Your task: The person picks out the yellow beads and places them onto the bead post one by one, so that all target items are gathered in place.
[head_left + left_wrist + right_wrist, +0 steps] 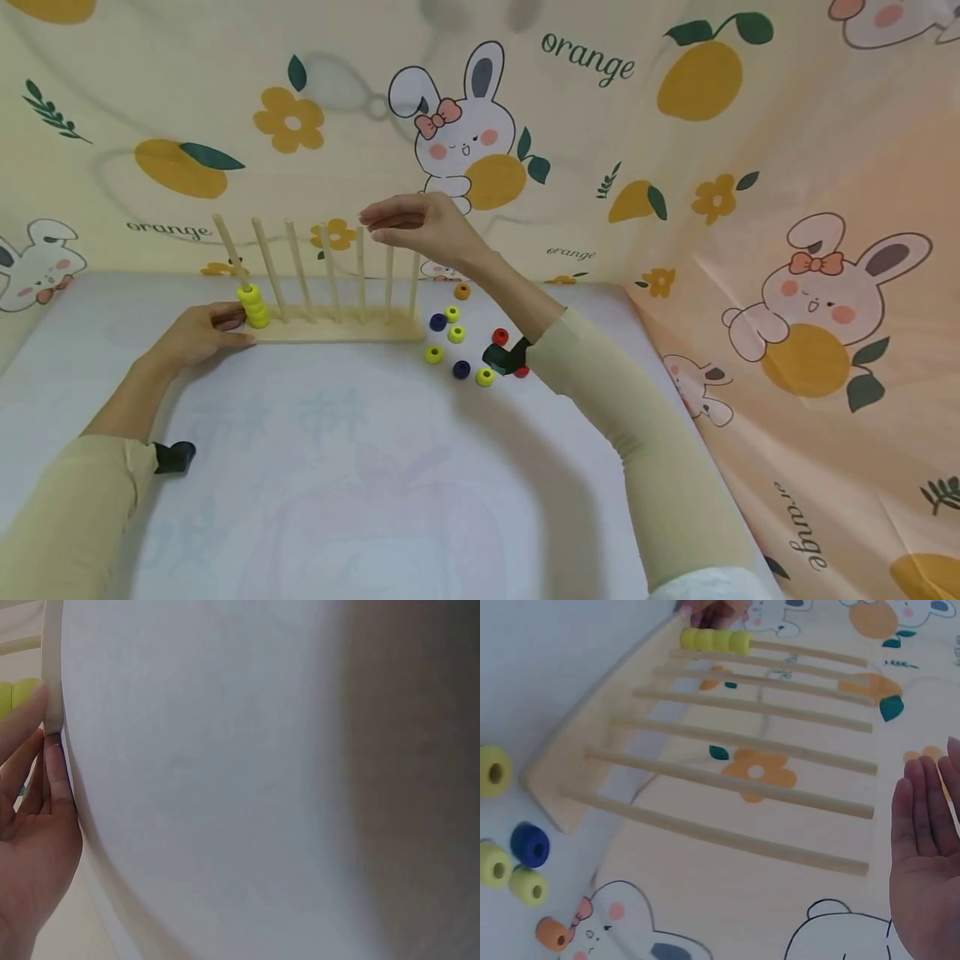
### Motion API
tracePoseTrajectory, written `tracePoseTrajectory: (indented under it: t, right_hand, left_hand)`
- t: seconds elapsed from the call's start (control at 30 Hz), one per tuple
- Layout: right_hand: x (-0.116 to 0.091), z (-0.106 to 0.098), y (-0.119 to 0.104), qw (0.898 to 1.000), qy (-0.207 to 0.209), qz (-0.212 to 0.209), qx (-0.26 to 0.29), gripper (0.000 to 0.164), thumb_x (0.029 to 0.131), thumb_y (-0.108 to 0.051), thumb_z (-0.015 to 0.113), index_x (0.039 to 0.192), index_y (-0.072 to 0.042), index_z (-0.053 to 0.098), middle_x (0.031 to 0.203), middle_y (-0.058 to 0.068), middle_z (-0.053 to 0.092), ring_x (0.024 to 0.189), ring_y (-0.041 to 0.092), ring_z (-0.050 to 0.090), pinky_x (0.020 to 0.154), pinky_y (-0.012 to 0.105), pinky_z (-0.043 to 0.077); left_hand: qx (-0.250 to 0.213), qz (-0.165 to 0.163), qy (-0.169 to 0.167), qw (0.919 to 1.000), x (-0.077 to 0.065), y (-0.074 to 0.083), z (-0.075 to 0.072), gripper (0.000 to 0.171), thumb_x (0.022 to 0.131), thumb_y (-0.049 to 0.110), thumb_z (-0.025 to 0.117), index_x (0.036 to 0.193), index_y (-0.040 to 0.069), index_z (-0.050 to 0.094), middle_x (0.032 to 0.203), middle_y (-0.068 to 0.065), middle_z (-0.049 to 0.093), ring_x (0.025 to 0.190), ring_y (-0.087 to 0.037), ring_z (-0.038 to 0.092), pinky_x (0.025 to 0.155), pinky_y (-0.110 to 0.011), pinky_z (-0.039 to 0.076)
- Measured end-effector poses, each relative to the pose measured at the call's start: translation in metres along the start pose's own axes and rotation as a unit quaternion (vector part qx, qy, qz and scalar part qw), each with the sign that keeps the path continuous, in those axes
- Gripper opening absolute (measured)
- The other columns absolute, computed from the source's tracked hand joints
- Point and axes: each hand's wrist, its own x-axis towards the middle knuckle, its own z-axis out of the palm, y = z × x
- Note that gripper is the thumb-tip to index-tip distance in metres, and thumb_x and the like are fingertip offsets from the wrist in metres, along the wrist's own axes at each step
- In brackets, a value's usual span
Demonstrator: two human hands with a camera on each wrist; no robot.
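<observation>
Toward the back of the white table (337, 500), a wooden rack (345, 335) with seven pegs (298, 271) in a row along its base. On the leftmost peg, a stack of yellow beads (255, 310) threaded through their holes and seated low, down by the base; plain wood along the other six. At the rack's left end, just beside that stack, the left hand (191, 337), narrow in its grip, thumb and fingers holding the end of the base. Up by the tips of the pegs, right of the rack's middle, the right hand (435, 229), raised, fingers long and fairly straight, near the tips but apart from them in the right wrist view. Loose on the table, near the rack's right end: four more yellow beads (434, 359), two blue beads (438, 322), one orange bead (462, 297) and two red beads (500, 337), one of these partly hidden behind the black wrist piece (505, 359) of the right arm. Behind everything, a cloth (360, 179) printed with rabbits and oranges.
</observation>
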Motion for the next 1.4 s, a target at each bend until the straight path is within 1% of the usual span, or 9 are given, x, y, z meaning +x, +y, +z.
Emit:
tracePoseTrajectory:
  t: [0.13,0.33,0.57,0.7,0.8,0.93,1.03,1.27,1.4]
  right_hand:
    - [-0.014,-0.001,0.002,1.0,0.004,0.001,0.0,0.028,0.091,-0.005,0.071,0.118,0.003,0.069,0.114,0.015,0.071,0.103,0.025,0.069,0.093,0.033,0.056]
    - [-0.041,-0.006,-0.01,1.0,0.002,0.014,-0.019,0.027,0.092,0.0,0.068,0.117,0.007,0.068,0.114,0.017,0.071,0.106,0.031,0.067,0.094,0.034,0.055]
    - [-0.066,-0.022,0.009,0.998,0.008,0.037,-0.043,0.027,0.091,0.003,0.068,0.118,0.007,0.068,0.112,0.015,0.072,0.105,0.034,0.067,0.093,0.032,0.056]
    - [-0.082,-0.028,0.017,0.998,0.022,0.046,-0.042,0.027,0.091,0.004,0.067,0.117,0.008,0.067,0.112,0.019,0.07,0.101,0.033,0.068,0.092,0.034,0.056]
    - [-0.092,-0.033,0.027,0.997,0.033,0.062,-0.037,0.028,0.09,0.004,0.067,0.117,0.008,0.067,0.113,0.024,0.069,0.1,0.037,0.067,0.091,0.034,0.057]
    - [-0.104,-0.04,0.054,0.994,0.05,0.086,-0.036,0.028,0.09,0.003,0.068,0.118,0.008,0.067,0.113,0.028,0.067,0.102,0.039,0.066,0.09,0.031,0.057]
    - [-0.113,-0.043,0.073,0.993,0.058,0.097,-0.031,0.029,0.09,-0.001,0.071,0.118,0.006,0.068,0.116,0.024,0.068,0.103,0.034,0.066,0.09,0.03,0.057]
    - [-0.136,-0.044,0.099,0.99,0.061,0.114,-0.05,0.025,0.089,-0.006,0.073,0.114,-0.002,0.073,0.113,0.013,0.072,0.101,0.026,0.067,0.087,0.028,0.057]
    - [-0.146,-0.042,0.11,0.988,0.055,0.132,-0.065,0.024,0.088,-0.008,0.074,0.112,-0.005,0.074,0.111,0.012,0.073,0.097,0.023,0.069,0.082,0.036,0.059]
  left_hand:
    - [0.005,-0.003,0.0,1.0,-0.002,0.002,0.001,0.086,0.09,0.026,0.075,0.149,-0.012,0.027,0.148,-0.035,0.036,0.135,-0.05,0.037,0.113,-0.06,0.028]
    - [0.004,0.001,0.001,1.0,-0.003,0.003,0.001,0.087,0.089,0.028,0.076,0.149,-0.012,0.027,0.148,-0.035,0.036,0.135,-0.05,0.037,0.113,-0.06,0.029]
    - [-0.001,-0.003,-0.001,1.0,-0.001,-0.001,0.001,0.086,0.09,0.026,0.075,0.15,-0.012,0.027,0.149,-0.035,0.035,0.136,-0.049,0.037,0.113,-0.058,0.031]
    - [0.004,-0.001,0.003,1.0,-0.001,0.0,0.001,0.085,0.09,0.025,0.075,0.149,-0.012,0.027,0.148,-0.035,0.036,0.135,-0.05,0.038,0.112,-0.059,0.031]
    - [0.005,-0.003,0.003,1.0,-0.002,0.002,0.001,0.084,0.09,0.025,0.074,0.149,-0.012,0.027,0.148,-0.035,0.036,0.135,-0.05,0.037,0.113,-0.059,0.03]
    - [0.001,-0.005,0.001,1.0,-0.002,0.005,0.002,0.083,0.091,0.023,0.074,0.149,-0.013,0.027,0.148,-0.035,0.036,0.136,-0.05,0.037,0.113,-0.059,0.03]
    - [-0.002,-0.004,0.004,1.0,-0.002,0.004,0.001,0.083,0.091,0.021,0.074,0.149,-0.013,0.027,0.148,-0.035,0.036,0.135,-0.05,0.037,0.113,-0.059,0.03]
    - [-0.007,-0.006,0.009,0.9999,-0.002,0.003,0.001,0.084,0.09,0.023,0.075,0.15,-0.011,0.026,0.148,-0.035,0.037,0.135,-0.049,0.038,0.113,-0.059,0.031]
    - [-0.015,-0.014,0.005,0.9998,-0.001,0.001,0.002,0.084,0.09,0.022,0.075,0.15,-0.011,0.026,0.149,-0.034,0.036,0.136,-0.048,0.037,0.114,-0.058,0.03]
